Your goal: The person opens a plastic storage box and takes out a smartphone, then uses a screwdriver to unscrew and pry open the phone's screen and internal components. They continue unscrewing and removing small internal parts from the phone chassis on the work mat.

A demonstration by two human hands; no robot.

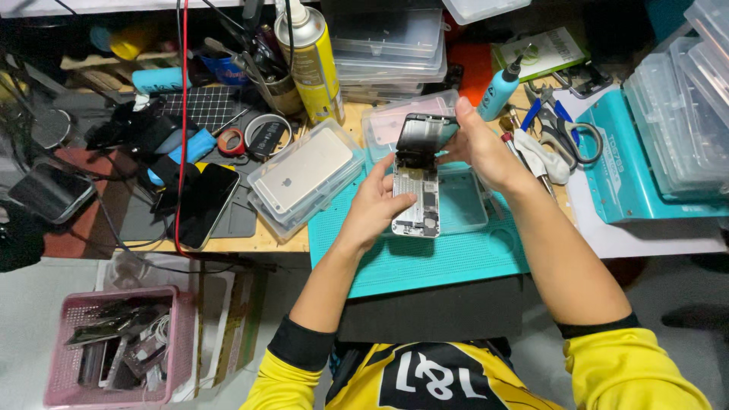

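Both hands worked over the teal mat (395,266): the left hand (376,209) gripped the opened phone body (416,205) while the right hand (482,144) held its lifted screen (421,137), best raised gently to spare the cables.

Wooden bench (262,241) across the upper frame, crowded edge to edge. Teal mat (425,266) at centre, hanging over the front edge. Stacked clear boxes (391,45) at top centre, more at upper right. Pale grey floor (30,319) below, pink basket (114,345) at lower left. Even, bright light throughout.
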